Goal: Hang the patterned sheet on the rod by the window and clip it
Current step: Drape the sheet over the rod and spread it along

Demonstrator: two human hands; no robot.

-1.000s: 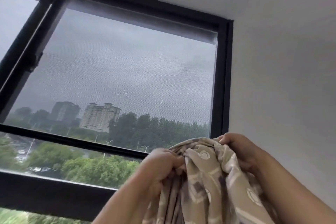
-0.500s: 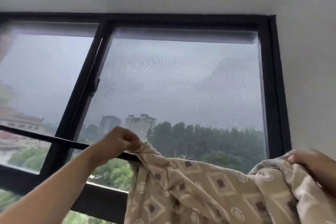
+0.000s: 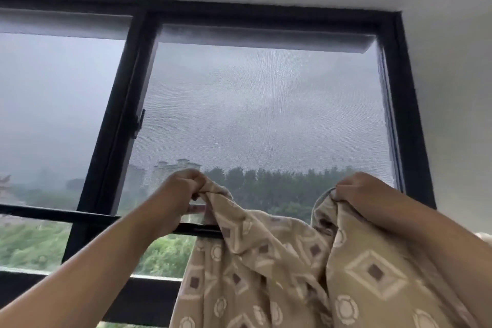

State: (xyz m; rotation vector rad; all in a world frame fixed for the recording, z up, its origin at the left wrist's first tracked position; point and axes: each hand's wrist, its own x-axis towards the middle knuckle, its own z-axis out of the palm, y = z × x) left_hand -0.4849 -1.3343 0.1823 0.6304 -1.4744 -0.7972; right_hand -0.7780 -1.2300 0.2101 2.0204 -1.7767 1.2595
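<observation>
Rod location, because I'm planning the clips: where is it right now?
In the head view, the black rod runs across the lower left of the window, passes just below the left hand and disappears under the patterned sheet near centre.

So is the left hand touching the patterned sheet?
Touching. The head view shows the left hand with its fingers curled round a bunched edge of the patterned sheet, just above the black rod.

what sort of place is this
Probably a room in an upper-floor flat. The black-framed window looks out over treetops and distant tower blocks. The left hand and right hand hold a patterned sheet at a rod across it, which suggests home laundry.
</observation>
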